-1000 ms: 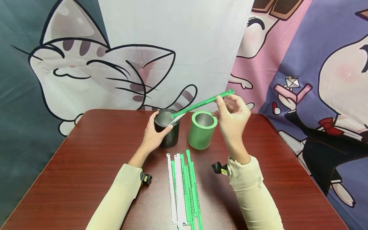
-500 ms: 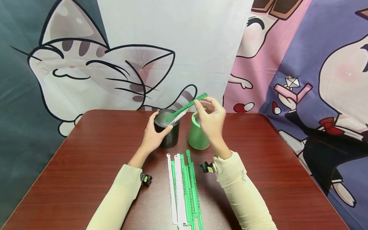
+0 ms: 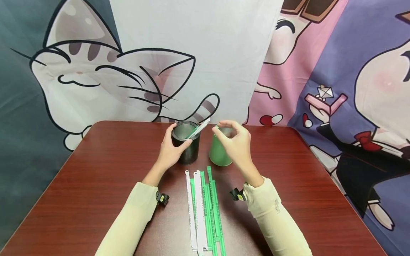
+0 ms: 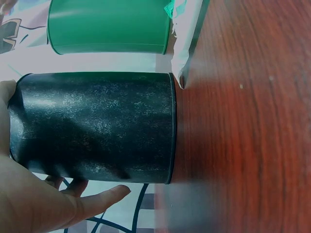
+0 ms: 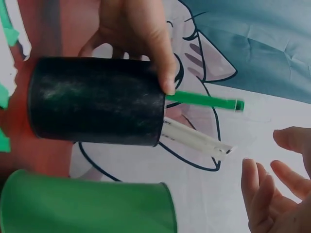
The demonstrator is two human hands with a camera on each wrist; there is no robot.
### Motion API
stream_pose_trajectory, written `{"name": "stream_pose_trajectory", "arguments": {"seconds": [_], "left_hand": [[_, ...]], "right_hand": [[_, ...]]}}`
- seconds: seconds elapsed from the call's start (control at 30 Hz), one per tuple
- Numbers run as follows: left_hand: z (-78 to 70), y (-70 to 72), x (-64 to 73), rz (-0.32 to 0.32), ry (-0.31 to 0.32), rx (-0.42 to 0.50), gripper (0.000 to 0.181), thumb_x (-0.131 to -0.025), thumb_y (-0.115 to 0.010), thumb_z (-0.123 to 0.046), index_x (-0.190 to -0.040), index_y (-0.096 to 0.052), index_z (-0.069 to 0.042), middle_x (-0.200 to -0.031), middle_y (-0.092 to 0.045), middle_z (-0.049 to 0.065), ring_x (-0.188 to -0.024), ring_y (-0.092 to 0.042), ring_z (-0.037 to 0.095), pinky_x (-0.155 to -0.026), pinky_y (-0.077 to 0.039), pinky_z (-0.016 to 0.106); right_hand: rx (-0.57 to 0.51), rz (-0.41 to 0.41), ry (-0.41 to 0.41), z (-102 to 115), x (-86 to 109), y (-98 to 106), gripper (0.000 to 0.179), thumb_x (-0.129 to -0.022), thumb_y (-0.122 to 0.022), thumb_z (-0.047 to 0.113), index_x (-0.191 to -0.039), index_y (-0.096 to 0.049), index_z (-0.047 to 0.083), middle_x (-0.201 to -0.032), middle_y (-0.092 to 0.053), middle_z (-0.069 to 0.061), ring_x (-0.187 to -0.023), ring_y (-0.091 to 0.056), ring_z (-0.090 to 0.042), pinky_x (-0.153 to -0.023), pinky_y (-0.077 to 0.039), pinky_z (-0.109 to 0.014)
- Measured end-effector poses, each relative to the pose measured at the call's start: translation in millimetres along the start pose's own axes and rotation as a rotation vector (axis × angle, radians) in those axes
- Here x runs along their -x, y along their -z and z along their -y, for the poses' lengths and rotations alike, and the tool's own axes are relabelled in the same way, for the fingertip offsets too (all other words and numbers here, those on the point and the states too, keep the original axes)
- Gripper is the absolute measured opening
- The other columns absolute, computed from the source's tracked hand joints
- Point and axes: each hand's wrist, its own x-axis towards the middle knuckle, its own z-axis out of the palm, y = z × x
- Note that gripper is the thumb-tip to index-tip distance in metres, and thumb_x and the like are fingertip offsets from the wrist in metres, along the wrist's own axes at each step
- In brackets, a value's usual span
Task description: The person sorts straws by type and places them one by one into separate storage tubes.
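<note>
My left hand [image 3: 169,150] grips the black can [image 3: 189,153] near its rim, thumb on the near side and fingers round the far left. A white wrapped straw [image 3: 200,128] leans out of the can's mouth to the right. Beside it a green wrapped straw [image 5: 204,100] also sticks out, as the right wrist view shows; its lower part is hidden inside. My right hand [image 3: 236,144] hovers over the green can [image 3: 219,153], overlapping its rim in the head view. Its thumb and fingers are apart with nothing between them.
Several white wrapped straws [image 3: 199,213] and green wrapped straws [image 3: 215,209] lie lengthwise in a row on the brown wooden table [image 3: 105,192], in front of the cans. A printed cloth backdrop [image 3: 230,53] hangs behind the table's far edge.
My right hand has moved left and down with the green straw, which now stands in the black can, let go. The left hand has kept its grip.
</note>
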Motion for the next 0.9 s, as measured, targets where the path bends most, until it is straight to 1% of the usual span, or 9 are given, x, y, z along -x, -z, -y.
{"name": "stream_pose_trajectory", "arguments": {"seconds": [0.07, 0.13, 0.3, 0.37, 0.47, 0.53, 0.63, 0.77, 0.9], "left_hand": [[-0.5, 0.4, -0.2, 0.001, 0.000, 0.004, 0.083, -0.087, -0.073, -0.046, -0.154, -0.028, -0.028, -0.154, -0.036, 0.003, -0.132, -0.043, 0.029, -0.106, -0.032, 0.056], [-0.8, 0.6, -0.2, 0.001, 0.002, 0.003, 0.083, -0.087, -0.073, -0.046, -0.154, -0.028, -0.029, -0.155, -0.035, 0.003, -0.132, -0.042, 0.029, -0.106, -0.032, 0.056], [-0.3, 0.5, -0.6, 0.006, 0.001, -0.001, 0.083, -0.087, -0.073, -0.047, -0.154, -0.027, -0.029, -0.154, -0.036, 0.003, -0.131, -0.043, 0.030, -0.105, -0.033, 0.057], [-0.2, 0.3, -0.5, 0.006, 0.001, 0.000, 0.084, -0.087, -0.073, -0.047, -0.154, -0.028, -0.028, -0.154, -0.036, 0.004, -0.131, -0.044, 0.030, -0.104, -0.033, 0.057], [-0.4, -0.1, -0.5, 0.007, 0.000, -0.001, 0.084, -0.086, -0.073, -0.048, -0.154, -0.028, -0.028, -0.154, -0.037, 0.004, -0.131, -0.044, 0.030, -0.104, -0.033, 0.057], [-0.5, -0.3, -0.6, 0.007, 0.001, -0.001, 0.084, -0.086, -0.073, -0.048, -0.154, -0.028, -0.028, -0.153, -0.037, 0.004, -0.131, -0.044, 0.030, -0.105, -0.033, 0.057], [-0.7, -0.4, -0.5, 0.010, 0.003, 0.002, 0.084, -0.086, -0.073, -0.048, -0.154, -0.028, -0.028, -0.153, -0.037, 0.004, -0.130, -0.044, 0.030, -0.104, -0.033, 0.057], [-0.8, -0.3, -0.3, 0.011, 0.006, 0.004, 0.084, -0.086, -0.073, -0.048, -0.154, -0.027, -0.030, -0.153, -0.037, 0.004, -0.130, -0.045, 0.030, -0.104, -0.034, 0.057], [-0.5, 0.1, 0.1, 0.011, 0.009, 0.002, 0.083, -0.087, -0.073, -0.049, -0.154, -0.027, -0.031, -0.154, -0.036, 0.003, -0.130, -0.044, 0.030, -0.104, -0.034, 0.057]], "right_hand": [[0.028, 0.026, -0.018, -2.6, 4.4, 2.6, 0.020, -0.082, -0.082, 0.015, -0.099, -0.074, 0.007, -0.089, -0.074, -0.006, -0.057, -0.061, -0.013, -0.055, -0.046, -0.019], [0.058, 0.068, -0.043, -5.7, 9.1, 4.9, 0.019, -0.082, -0.082, 0.016, -0.098, -0.074, 0.008, -0.084, -0.073, -0.004, -0.059, -0.062, -0.013, -0.057, -0.048, -0.021], [0.169, 0.232, -0.088, -14.9, 22.2, 9.1, 0.017, -0.082, -0.082, 0.017, -0.095, -0.075, 0.009, -0.073, -0.070, 0.000, -0.066, -0.064, -0.015, -0.058, -0.047, -0.026], [0.217, 0.301, -0.107, -19.6, 27.1, 10.0, 0.018, -0.082, -0.081, 0.018, -0.094, -0.074, 0.008, -0.071, -0.069, 0.002, -0.064, -0.061, -0.014, -0.056, -0.044, -0.028], [0.275, 0.378, -0.163, -27.3, 33.5, 10.6, 0.020, -0.083, -0.081, 0.021, -0.095, -0.074, 0.006, -0.071, -0.069, 0.005, -0.058, -0.057, -0.012, -0.053, -0.042, -0.028], [0.299, 0.414, -0.212, -31.4, 37.5, 10.8, 0.023, -0.082, -0.080, 0.023, -0.097, -0.075, 0.006, -0.071, -0.069, 0.005, -0.055, -0.055, -0.012, -0.052, -0.043, -0.029], [0.330, 0.448, -0.272, -38.0, 43.2, 10.8, 0.026, -0.082, -0.080, 0.025, -0.100, -0.074, 0.007, -0.073, -0.068, 0.006, -0.055, -0.055, -0.011, -0.053, -0.044, -0.030], [0.359, 0.490, -0.329, -47.0, 51.0, 9.7, 0.032, -0.080, -0.081, 0.028, -0.103, -0.074, 0.008, -0.073, -0.068, 0.008, -0.060, -0.058, -0.010, -0.056, -0.046, -0.032], [0.371, 0.555, -0.391, -56.9, 59.9, 7.7, 0.035, -0.080, -0.082, 0.030, -0.106, -0.073, 0.009, -0.072, -0.067, 0.009, -0.064, -0.060, -0.010, -0.056, -0.046, -0.032]]}}
